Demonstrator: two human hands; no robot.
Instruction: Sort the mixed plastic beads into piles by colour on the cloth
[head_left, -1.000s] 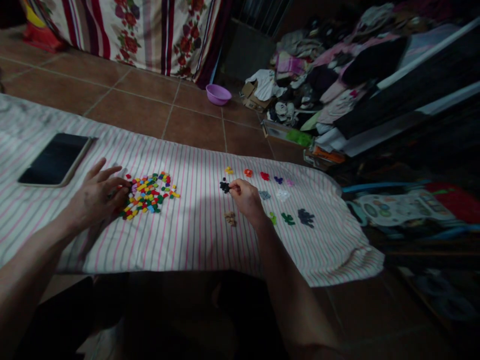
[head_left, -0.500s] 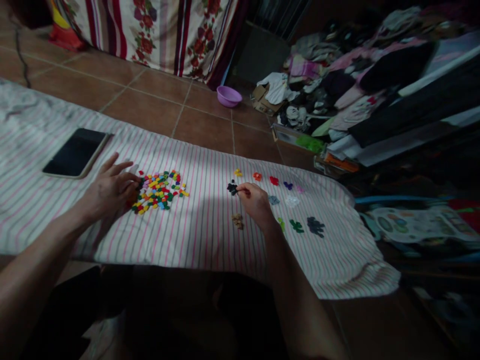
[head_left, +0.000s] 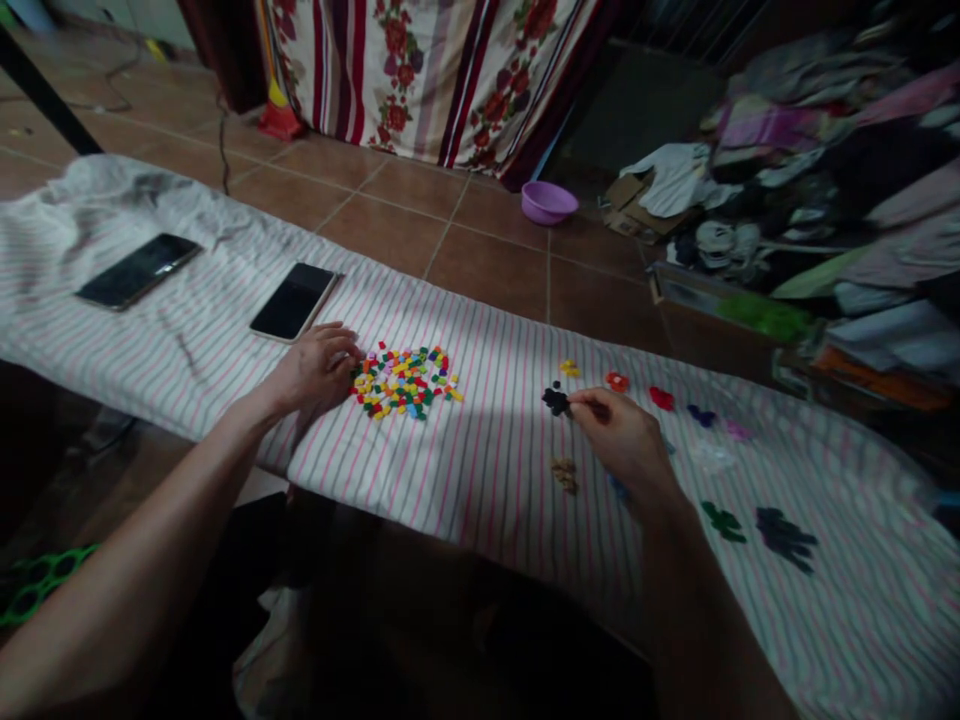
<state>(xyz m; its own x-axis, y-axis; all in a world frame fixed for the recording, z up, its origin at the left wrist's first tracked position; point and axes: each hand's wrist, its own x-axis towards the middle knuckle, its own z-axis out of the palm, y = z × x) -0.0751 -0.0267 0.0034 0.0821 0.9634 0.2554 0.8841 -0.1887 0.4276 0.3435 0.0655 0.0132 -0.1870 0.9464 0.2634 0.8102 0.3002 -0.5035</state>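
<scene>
A mixed heap of small coloured plastic pieces [head_left: 405, 380] lies on the striped cloth [head_left: 495, 480]. At the heap's left edge rests my left hand [head_left: 319, 365], its fingers loosely bent and touching the outer pieces. My right hand [head_left: 626, 435] is pinched at the right side of a small black pile [head_left: 556, 400]; whatever is between the fingertips is too small to make out. Around it sit single-colour piles: yellow [head_left: 569, 368], orange [head_left: 616, 382], red [head_left: 661, 398], tan [head_left: 564, 475], dark purple [head_left: 701, 414] and green [head_left: 723, 521]. My right hand and forearm partly cover some bluish pieces.
Two dark-screened phones, one nearer [head_left: 294, 300] and one farther left [head_left: 139, 271], lie on the cloth. Pink [head_left: 738, 430], clear [head_left: 712, 457] and dark grey [head_left: 785, 538] piles sit at right. Beyond the cloth's edge, a purple basin [head_left: 549, 203] stands on the tiled floor.
The view has swung left, bringing the second phone in. My left hand's fingers, spread before, are drawn closer together at the heap. My right hand stays pinched beside the black pile.
</scene>
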